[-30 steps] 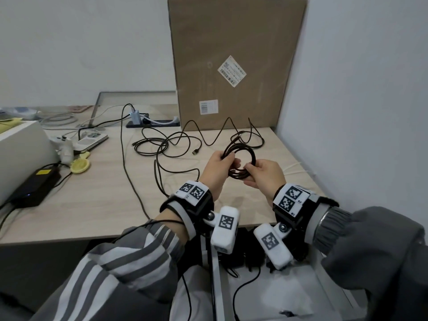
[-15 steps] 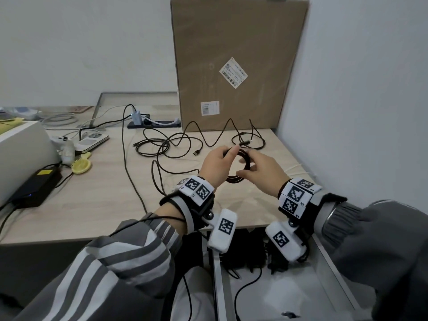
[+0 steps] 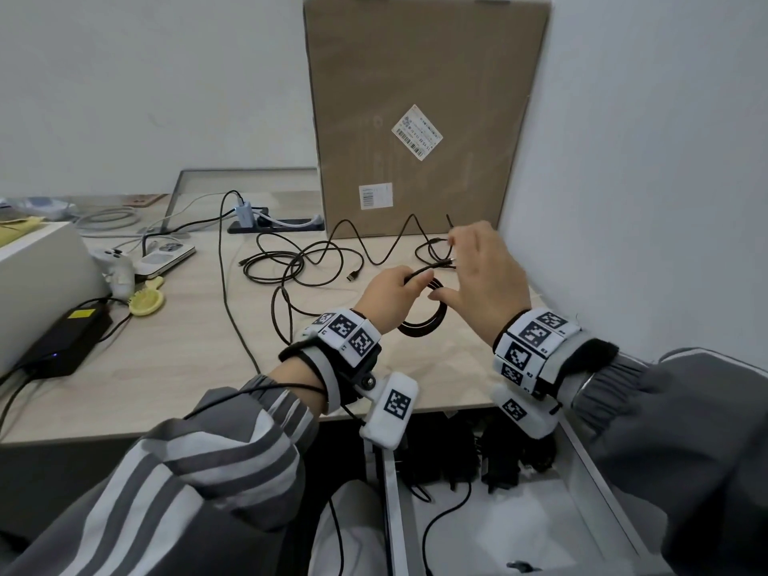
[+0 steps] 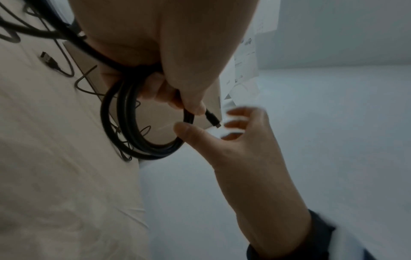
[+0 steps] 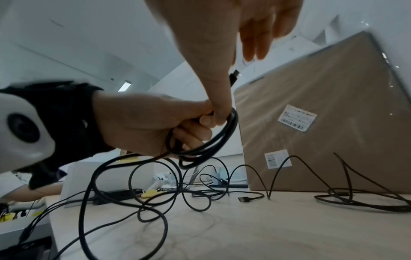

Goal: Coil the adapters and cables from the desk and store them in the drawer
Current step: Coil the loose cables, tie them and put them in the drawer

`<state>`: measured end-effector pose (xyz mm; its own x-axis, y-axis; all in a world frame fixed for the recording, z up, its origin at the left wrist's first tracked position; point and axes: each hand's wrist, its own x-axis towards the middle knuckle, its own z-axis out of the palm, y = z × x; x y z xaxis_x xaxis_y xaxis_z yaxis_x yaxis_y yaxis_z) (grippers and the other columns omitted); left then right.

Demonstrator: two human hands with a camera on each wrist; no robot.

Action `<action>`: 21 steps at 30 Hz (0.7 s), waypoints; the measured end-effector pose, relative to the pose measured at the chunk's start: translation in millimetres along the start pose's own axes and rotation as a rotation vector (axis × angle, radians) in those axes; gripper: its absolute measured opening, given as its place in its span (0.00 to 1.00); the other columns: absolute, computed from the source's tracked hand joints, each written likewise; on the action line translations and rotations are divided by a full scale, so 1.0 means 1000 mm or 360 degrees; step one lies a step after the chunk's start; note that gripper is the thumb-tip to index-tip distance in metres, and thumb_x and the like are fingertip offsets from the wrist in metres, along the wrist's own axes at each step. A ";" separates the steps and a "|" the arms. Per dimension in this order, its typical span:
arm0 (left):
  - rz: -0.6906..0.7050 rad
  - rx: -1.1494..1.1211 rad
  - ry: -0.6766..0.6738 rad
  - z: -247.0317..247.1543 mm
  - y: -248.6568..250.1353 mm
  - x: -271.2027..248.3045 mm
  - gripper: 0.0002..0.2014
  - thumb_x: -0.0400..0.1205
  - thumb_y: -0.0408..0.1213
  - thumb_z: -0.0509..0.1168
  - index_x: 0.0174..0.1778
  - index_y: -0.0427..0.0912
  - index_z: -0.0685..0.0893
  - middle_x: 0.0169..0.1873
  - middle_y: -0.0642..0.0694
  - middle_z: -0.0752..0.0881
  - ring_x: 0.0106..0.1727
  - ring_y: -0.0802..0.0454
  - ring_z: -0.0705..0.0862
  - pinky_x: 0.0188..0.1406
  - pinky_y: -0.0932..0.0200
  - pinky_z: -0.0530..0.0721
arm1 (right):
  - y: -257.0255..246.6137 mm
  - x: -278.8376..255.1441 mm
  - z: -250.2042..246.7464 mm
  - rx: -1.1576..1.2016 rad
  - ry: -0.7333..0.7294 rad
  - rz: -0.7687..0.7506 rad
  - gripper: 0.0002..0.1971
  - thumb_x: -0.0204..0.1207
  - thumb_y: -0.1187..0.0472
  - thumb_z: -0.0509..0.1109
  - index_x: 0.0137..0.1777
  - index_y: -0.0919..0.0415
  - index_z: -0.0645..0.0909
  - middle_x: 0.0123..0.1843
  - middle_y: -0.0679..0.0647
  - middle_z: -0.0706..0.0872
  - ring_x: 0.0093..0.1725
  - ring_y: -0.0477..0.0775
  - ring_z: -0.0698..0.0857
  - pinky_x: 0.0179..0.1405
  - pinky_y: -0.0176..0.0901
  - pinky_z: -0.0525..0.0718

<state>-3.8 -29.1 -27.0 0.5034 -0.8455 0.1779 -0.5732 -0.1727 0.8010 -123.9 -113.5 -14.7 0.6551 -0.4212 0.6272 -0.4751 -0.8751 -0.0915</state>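
A black cable is wound into a small coil [image 3: 424,324] that hangs just above the wooden desk [image 3: 187,367]. My left hand [image 3: 409,280] grips the coil [image 4: 115,126] at its top, and the cable's plug end [image 4: 212,119] sticks out past the thumb. My right hand [image 3: 455,268] is open beside it with fingers spread; its thumb [image 5: 214,91] reaches down to the coil [image 5: 213,140]. Loose black cables [image 3: 299,264] lie tangled further back, another [image 3: 432,249] by the box. The drawer [image 3: 590,517] stands open below the desk edge with black adapters [image 3: 457,459] inside.
A tall cardboard box [image 3: 424,118] leans on the back wall, close to the white wall on the right. A power strip [image 3: 274,224], a black power brick [image 3: 62,342], a white case [image 3: 37,276] and a yellow brush [image 3: 147,303] occupy the left.
My right hand has let go of the coil and opened, its fingers lifting up and away. Both hands have moved slightly further over the desk, and the plug end now pokes free.
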 end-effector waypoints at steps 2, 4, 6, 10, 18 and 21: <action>0.0052 0.0064 -0.0019 -0.002 0.004 0.000 0.17 0.87 0.43 0.57 0.31 0.43 0.72 0.25 0.49 0.71 0.27 0.53 0.69 0.29 0.57 0.68 | -0.001 0.000 0.008 -0.0130 0.0000 -0.0402 0.25 0.62 0.65 0.78 0.60 0.63 0.78 0.56 0.58 0.83 0.51 0.62 0.83 0.50 0.52 0.77; 0.0109 0.0099 -0.0036 -0.002 0.008 0.000 0.15 0.87 0.37 0.56 0.33 0.41 0.73 0.25 0.50 0.71 0.27 0.55 0.68 0.26 0.61 0.65 | -0.002 0.001 0.013 -0.0195 -0.0112 -0.0529 0.17 0.65 0.73 0.68 0.55 0.63 0.81 0.47 0.57 0.87 0.44 0.63 0.84 0.47 0.51 0.74; 0.0159 0.0077 -0.0026 -0.002 0.010 -0.001 0.12 0.87 0.38 0.57 0.39 0.39 0.77 0.27 0.51 0.73 0.29 0.56 0.71 0.28 0.62 0.67 | -0.002 0.005 0.009 -0.0123 -0.0249 -0.0392 0.15 0.70 0.75 0.61 0.55 0.64 0.80 0.47 0.59 0.87 0.45 0.64 0.83 0.42 0.51 0.75; 0.0156 -0.0101 0.0011 0.002 0.007 -0.004 0.09 0.86 0.42 0.60 0.40 0.45 0.76 0.30 0.50 0.80 0.33 0.56 0.79 0.35 0.61 0.75 | -0.001 0.008 0.008 0.0031 -0.0323 -0.0160 0.14 0.78 0.70 0.57 0.58 0.63 0.80 0.50 0.58 0.86 0.47 0.61 0.83 0.41 0.46 0.72; -0.0163 -0.0228 -0.0302 0.006 -0.024 -0.009 0.13 0.84 0.49 0.63 0.46 0.43 0.84 0.44 0.47 0.90 0.51 0.52 0.86 0.63 0.52 0.81 | 0.004 -0.001 0.008 0.0358 -0.0068 0.0161 0.17 0.78 0.72 0.61 0.65 0.62 0.79 0.46 0.58 0.88 0.47 0.63 0.84 0.45 0.54 0.81; -0.0166 -0.0028 -0.0409 0.005 -0.028 -0.013 0.14 0.84 0.51 0.63 0.43 0.45 0.86 0.37 0.51 0.87 0.47 0.53 0.84 0.53 0.59 0.79 | 0.011 0.000 0.010 0.0445 0.0026 0.0248 0.15 0.78 0.70 0.62 0.61 0.61 0.83 0.49 0.60 0.89 0.50 0.65 0.85 0.49 0.56 0.81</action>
<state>2.7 -15.4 -54.7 0.3772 -0.9245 -0.0552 -0.5144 -0.2587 0.8176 -123.7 -125.2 -23.6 0.5764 -0.5534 0.6013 -0.3876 -0.8329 -0.3950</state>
